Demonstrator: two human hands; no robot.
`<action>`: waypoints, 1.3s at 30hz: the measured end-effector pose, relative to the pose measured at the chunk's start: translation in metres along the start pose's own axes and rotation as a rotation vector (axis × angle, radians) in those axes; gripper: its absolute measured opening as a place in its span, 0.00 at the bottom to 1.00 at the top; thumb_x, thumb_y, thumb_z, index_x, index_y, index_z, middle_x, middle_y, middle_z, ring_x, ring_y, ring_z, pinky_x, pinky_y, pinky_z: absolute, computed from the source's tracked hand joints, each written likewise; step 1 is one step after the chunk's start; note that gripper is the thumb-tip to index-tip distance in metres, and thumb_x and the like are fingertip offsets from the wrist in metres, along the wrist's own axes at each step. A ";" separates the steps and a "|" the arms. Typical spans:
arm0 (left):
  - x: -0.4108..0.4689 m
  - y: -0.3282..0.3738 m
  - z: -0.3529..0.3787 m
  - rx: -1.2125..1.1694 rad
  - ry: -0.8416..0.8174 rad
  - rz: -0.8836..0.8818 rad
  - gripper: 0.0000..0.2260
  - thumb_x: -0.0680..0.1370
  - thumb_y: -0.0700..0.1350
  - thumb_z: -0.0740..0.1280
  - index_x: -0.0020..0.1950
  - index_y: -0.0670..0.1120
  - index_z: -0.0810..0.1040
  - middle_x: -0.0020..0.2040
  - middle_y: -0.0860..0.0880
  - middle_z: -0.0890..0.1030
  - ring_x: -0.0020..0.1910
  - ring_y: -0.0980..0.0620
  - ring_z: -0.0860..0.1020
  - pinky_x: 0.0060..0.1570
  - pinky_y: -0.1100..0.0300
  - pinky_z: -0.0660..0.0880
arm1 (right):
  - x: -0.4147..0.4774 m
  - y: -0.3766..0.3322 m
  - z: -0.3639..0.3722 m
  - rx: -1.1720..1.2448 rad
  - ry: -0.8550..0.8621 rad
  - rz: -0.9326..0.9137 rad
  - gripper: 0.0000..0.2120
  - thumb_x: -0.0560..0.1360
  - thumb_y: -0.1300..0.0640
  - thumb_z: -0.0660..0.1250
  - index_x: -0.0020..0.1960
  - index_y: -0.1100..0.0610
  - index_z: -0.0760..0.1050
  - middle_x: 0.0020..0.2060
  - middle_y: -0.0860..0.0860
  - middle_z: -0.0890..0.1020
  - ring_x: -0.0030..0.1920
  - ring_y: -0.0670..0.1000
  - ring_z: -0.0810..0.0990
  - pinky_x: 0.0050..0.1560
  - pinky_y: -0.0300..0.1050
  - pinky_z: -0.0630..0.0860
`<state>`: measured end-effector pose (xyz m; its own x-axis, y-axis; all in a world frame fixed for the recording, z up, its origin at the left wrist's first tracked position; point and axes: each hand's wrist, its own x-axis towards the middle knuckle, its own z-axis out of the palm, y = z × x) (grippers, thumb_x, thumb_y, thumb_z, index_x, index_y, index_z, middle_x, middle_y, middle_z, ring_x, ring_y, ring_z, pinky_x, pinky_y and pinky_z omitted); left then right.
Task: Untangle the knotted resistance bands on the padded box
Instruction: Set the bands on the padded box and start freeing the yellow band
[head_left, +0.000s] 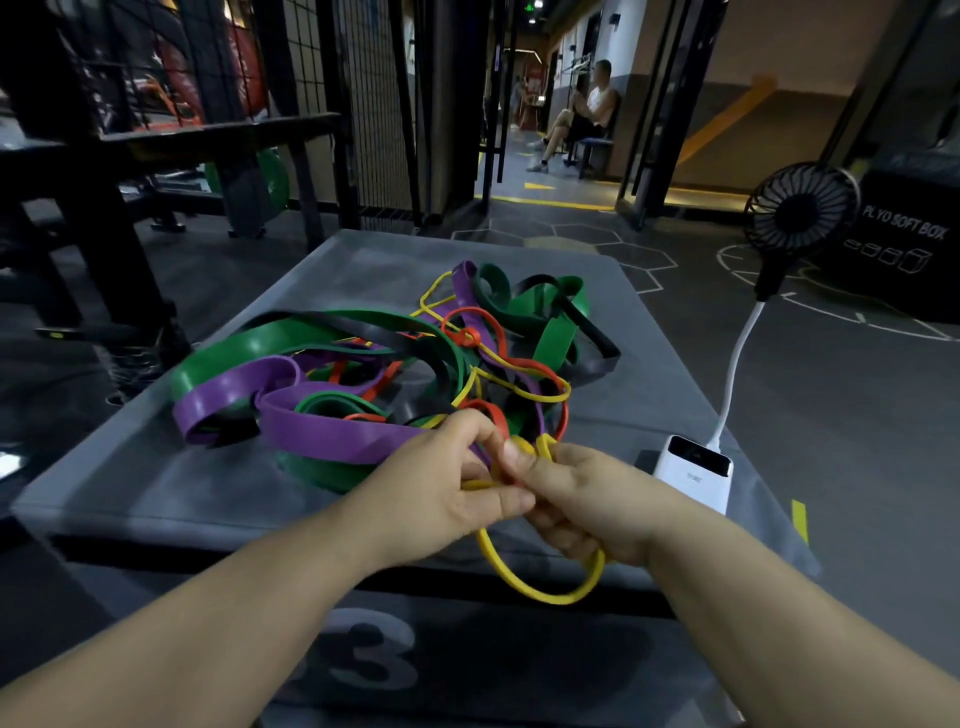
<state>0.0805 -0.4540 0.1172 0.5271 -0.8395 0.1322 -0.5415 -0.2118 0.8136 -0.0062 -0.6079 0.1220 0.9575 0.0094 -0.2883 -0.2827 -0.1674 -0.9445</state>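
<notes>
A tangle of resistance bands lies on the grey padded box (156, 467): wide green (249, 343), purple (332, 426) and black (597, 338) bands, with thin red (483, 317) and yellow (524, 387) bands knotted through them. At the near edge of the pile my left hand (441, 493) and my right hand (582, 499) meet, both pinching the thin yellow band. A loop of that yellow band (535, 587) hangs below my hands over the box's front edge. A red strand passes between my fingers too.
A white power bank (696, 467) sits on the box's right side, its white cable running up to a small black fan (800, 208). Another black soft box (904, 244) stands at the right. Dark racks stand at the left. A person sits far down the corridor.
</notes>
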 end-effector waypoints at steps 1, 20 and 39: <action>-0.001 -0.001 -0.001 0.041 -0.033 0.004 0.14 0.73 0.49 0.73 0.45 0.54 0.67 0.33 0.53 0.81 0.28 0.62 0.72 0.32 0.65 0.70 | -0.001 0.001 -0.001 -0.058 -0.008 0.011 0.22 0.70 0.37 0.64 0.33 0.55 0.64 0.23 0.48 0.62 0.22 0.46 0.57 0.22 0.37 0.53; 0.002 -0.009 -0.006 -0.329 -0.062 -0.089 0.14 0.80 0.51 0.62 0.36 0.47 0.74 0.25 0.53 0.72 0.25 0.55 0.67 0.29 0.64 0.67 | -0.027 -0.022 -0.057 0.923 0.164 -0.522 0.13 0.68 0.44 0.71 0.34 0.51 0.73 0.23 0.45 0.54 0.20 0.43 0.50 0.15 0.32 0.56; -0.009 -0.001 -0.012 -0.442 -0.255 -0.396 0.13 0.84 0.50 0.55 0.48 0.44 0.72 0.28 0.51 0.64 0.26 0.54 0.64 0.29 0.64 0.67 | -0.026 -0.017 -0.039 1.109 -0.645 -0.424 0.20 0.80 0.46 0.57 0.33 0.53 0.66 0.24 0.48 0.70 0.24 0.46 0.70 0.27 0.39 0.70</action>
<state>0.0837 -0.4399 0.1223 0.4297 -0.8444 -0.3201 0.0111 -0.3495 0.9369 -0.0244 -0.6434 0.1517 0.8714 0.3700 0.3222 -0.1643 0.8388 -0.5191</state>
